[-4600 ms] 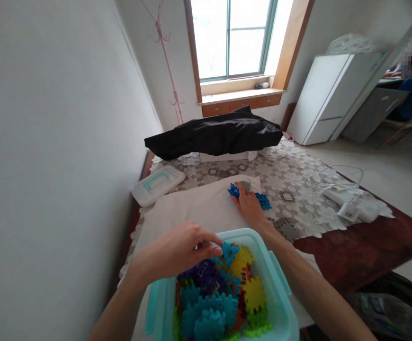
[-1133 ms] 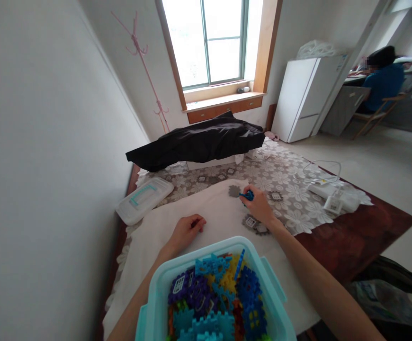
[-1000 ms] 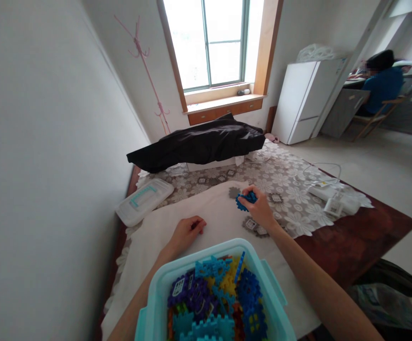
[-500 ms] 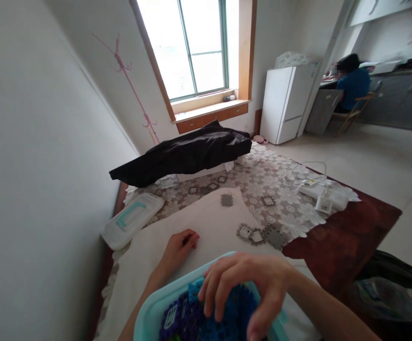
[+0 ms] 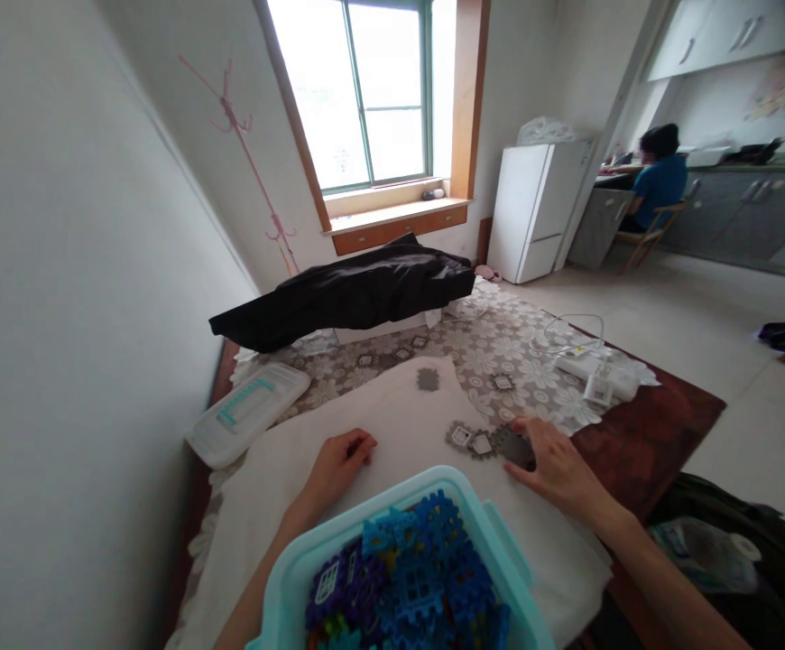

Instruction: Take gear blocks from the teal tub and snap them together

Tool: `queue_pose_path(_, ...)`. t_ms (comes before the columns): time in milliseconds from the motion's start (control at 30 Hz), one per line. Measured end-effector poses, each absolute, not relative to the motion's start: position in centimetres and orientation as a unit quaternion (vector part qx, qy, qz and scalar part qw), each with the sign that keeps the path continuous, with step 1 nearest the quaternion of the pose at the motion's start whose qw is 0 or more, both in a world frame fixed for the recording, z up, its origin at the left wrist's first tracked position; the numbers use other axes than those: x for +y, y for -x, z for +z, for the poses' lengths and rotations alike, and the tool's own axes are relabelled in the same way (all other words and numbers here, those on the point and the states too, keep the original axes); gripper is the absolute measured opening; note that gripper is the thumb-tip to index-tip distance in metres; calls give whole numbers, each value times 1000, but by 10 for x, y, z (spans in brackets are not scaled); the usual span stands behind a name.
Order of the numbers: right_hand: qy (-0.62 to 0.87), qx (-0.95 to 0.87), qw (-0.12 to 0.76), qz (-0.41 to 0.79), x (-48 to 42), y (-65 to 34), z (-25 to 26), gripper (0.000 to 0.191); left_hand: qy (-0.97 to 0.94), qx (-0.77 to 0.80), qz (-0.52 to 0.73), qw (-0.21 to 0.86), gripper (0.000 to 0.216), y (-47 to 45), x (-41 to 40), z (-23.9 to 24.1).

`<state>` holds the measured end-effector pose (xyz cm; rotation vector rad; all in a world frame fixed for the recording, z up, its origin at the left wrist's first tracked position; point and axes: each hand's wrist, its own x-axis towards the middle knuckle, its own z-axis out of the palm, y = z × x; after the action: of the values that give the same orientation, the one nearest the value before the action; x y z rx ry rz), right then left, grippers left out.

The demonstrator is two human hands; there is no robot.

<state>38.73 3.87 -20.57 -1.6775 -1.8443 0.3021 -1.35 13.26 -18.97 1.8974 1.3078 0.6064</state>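
Right hand (image 5: 555,468): open, fingers spread flat, tips resting on the right-end piece of the grey chain (image 5: 484,442). No grip on it.
Left hand (image 5: 338,456): fingers curled into a loose fist, resting on the white cloth (image 5: 392,411). Can't tell if anything is inside.

Key geometry: the chain is 3 interlocked grey toothed tiles. Its long axis runs left-right across the person's front, dipping slightly to the right. It lies at the cloth's right edge, just beyond the teal bin (image 5: 477,515). The right hand is on it; the left hand is well apart, to the chain's left. 1 loose grey tile (image 5: 428,379) lies farther out on the cloth, nearer the right hand than the left.

The bin holds blue and purple tiles (image 5: 412,578). Its lid (image 5: 247,413) sits far left by the wall.

Writing: none readable. The lid has a teal mark and 2 chain tiles have white square insets, all without legible text.
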Motion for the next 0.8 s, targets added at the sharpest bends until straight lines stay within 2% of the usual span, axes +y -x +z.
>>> queue_pose_path(333, 639, -692, 308, 136, 42, -394, -227, 24, -741, 501, 252, 369, 40, 17, 131, -194)
queue_pose_path(467, 637, -693, 311, 126, 43, -394, -227, 31, -749, 489, 260, 364, 39, 19, 132, -196)
queue_pose_path(667, 599, -735, 299, 106, 40, -392, -233, 61, -747, 484, 265, 370, 37, 19, 131, -194)
queue_pose_path(733, 602, -734, 295, 111, 43, -391, -234, 58, -747, 485, 265, 370, 37, 19, 130, -193)
queue_pose_path(800, 604, -728, 300, 120, 48, -392, -234, 48, -746, 490, 263, 366, 37, 18, 130, -193)
